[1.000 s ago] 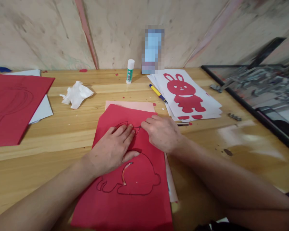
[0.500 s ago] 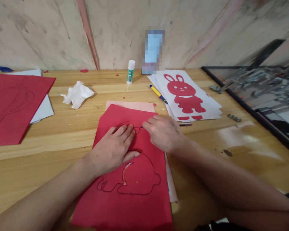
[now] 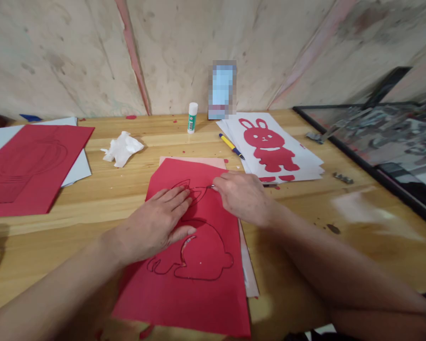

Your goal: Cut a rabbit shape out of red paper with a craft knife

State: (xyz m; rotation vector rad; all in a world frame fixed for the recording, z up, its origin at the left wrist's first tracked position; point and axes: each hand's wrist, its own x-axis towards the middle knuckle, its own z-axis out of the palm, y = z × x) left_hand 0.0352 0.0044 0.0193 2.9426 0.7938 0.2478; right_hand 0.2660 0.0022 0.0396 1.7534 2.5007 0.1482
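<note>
At the centre of the pale wooden counter [image 3: 102, 189] lies a red rectangular paper sheet [image 3: 213, 293] w/ a dark rabbit outline [image 3: 199, 272] drawn on it, long axis running away from the person, tilted a bit to the right. The left hand [image 3: 159, 222] lies flat on the sheet over the outline's middle, fingers [image 3: 179, 196] stretched out and close together, pressing the paper down. The right hand [image 3: 243, 196] sits just right of the drawn ears, its fingers curled and pinched on a thin metal-tipped tool [image 3: 210, 186]; the tip points left and touches the outline at the ear, directly ahead of the left fingertips. Can't tell what sort of tool it is, most of it is hidden in the hand. Both hands are about equally near the ear, nearly touching.

Under the sheet a pink paper sheet [image 3: 193, 161] pokes out at the far edge. Farther right: a stack of white sheets w/ a red rabbit cut-out [image 3: 268, 147] and a yellow-blue pen [image 3: 230, 145] beside it. A white-green glue stick [image 3: 192, 117] stands upright near the wall, crumpled white tissue [image 3: 122, 148] to its left, another red sheet [image 3: 28, 166] far left. A black-framed panel [image 3: 376, 142] lies at the right.
</note>
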